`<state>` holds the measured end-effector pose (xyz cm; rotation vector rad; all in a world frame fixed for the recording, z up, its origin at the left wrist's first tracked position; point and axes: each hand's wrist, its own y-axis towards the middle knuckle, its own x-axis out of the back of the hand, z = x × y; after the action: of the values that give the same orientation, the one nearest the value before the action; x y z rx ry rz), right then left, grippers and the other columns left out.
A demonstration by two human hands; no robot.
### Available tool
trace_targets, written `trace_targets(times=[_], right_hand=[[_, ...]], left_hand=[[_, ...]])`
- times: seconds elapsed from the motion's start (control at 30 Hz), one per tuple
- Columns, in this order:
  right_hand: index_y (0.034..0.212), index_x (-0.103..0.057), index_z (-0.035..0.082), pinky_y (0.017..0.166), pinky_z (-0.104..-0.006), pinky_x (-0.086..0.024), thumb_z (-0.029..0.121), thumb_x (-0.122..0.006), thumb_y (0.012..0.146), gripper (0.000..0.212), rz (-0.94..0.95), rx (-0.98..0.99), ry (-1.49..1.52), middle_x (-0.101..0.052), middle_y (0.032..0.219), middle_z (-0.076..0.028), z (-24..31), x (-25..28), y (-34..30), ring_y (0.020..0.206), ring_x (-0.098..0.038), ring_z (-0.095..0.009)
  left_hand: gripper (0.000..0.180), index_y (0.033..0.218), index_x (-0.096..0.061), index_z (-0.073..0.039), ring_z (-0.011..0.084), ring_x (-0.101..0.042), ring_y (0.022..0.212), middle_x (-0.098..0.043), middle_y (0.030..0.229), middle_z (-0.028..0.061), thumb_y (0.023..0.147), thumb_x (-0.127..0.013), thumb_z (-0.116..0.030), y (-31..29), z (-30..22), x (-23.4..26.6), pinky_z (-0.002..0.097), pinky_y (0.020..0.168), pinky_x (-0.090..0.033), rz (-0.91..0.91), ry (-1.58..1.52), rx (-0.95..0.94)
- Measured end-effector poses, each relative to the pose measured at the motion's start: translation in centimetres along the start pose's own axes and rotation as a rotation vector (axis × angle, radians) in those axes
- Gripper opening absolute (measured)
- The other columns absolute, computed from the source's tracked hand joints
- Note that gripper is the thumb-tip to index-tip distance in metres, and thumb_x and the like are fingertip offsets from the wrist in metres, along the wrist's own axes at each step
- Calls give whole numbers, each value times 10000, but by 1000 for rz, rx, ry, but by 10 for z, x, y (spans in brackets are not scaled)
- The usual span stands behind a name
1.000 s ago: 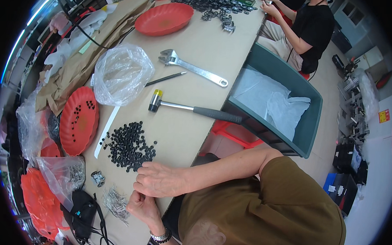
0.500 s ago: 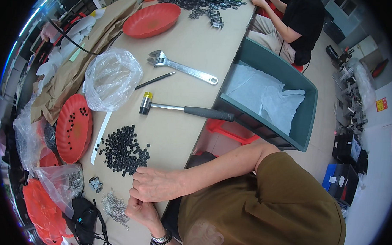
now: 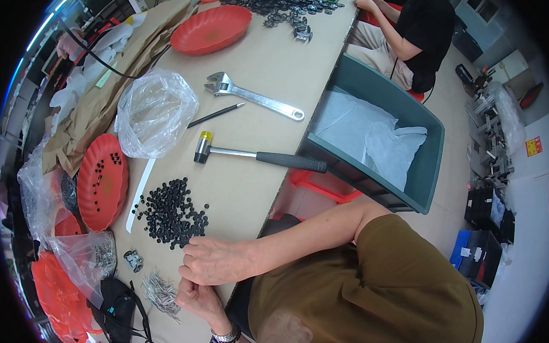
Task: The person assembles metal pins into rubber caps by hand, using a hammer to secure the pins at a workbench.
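My right hand (image 3: 216, 261) is closed, its fingers curled downward over the near edge of the table. Just below it in the view, my left hand (image 3: 199, 297) is also closed, its thumb and fingers pinched together against the right hand's fingertips. Whatever the two hands hold is hidden or too small to make out. Beside the left hand lies a heap of thin silver metal pins (image 3: 161, 293). Next to the right hand spreads a pile of small round black pieces (image 3: 173, 213). A small black and silver assembled part (image 3: 133, 260) rests beyond the pins.
A mallet (image 3: 260, 157), an adjustable wrench (image 3: 256, 97), a black pen (image 3: 217, 115) and a clear plastic bag (image 3: 155, 116) lie on the table. Red dishes (image 3: 107, 190) stand farther off. A green-grey bin (image 3: 429, 159) is at the table's edge; a co-worker (image 3: 421, 37) sits beyond.
Both hands remain together and closed, with only a very slight shift of the right hand. The whole view has moved a little; the things on the table lie as before.
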<state>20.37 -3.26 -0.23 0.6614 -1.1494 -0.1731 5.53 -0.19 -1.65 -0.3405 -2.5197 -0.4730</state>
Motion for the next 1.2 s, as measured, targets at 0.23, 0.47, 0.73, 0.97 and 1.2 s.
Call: trace_targets(times=[0.23, 0.47, 0.73, 0.97, 1.2], right_hand=[[783, -584, 67, 706, -310, -447, 126, -677, 772, 111, 26, -49, 88, -570, 679, -21, -2, -1, -1, 745, -589, -177], [783, -573, 67, 704, -312, -445, 129, -677, 780, 121, 22, -36, 75, -570, 672, -24, 0, -3, -1, 750, -595, -181], [787, -574, 78, 710, -311, -437, 142, -681, 792, 125, 70, -2, 81, -588, 678, -11, -4, 3, 0, 764, -599, -179], [776, -581, 95, 710, -295, -418, 178, -686, 801, 136, 132, 16, -31, -596, 673, 5, 6, 11, 7, 766, -602, -158], [791, -584, 88, 703, -298, -417, 170, -684, 806, 131, 145, 14, -5, -590, 666, 0, 0, 13, 4, 760, -602, -168]], left_hand=[[163, 764, -635, 55, 52, -434, 616, -564, 596, -10, 846, -751, -24, 1, -5, -1, 251, 530, -372, 6, -34, 20], [153, 776, -652, 60, 56, -443, 611, -596, 595, 19, 837, -761, -28, 1, -3, -1, 258, 528, -376, -2, 8, -8], [126, 773, -627, 73, 59, -475, 685, -641, 681, 0, 868, -682, 11, 0, -9, 3, 258, 603, -444, 38, 12, 42], [219, 709, -571, 61, 57, -462, 670, -616, 639, 3, 858, -718, -2, -2, 6, 5, 259, 586, -431, 6, 31, 1], [155, 737, -624, 57, 51, -475, 667, -660, 661, 19, 848, -720, 8, -1, -7, 0, 258, 592, -440, -12, 32, 30]])
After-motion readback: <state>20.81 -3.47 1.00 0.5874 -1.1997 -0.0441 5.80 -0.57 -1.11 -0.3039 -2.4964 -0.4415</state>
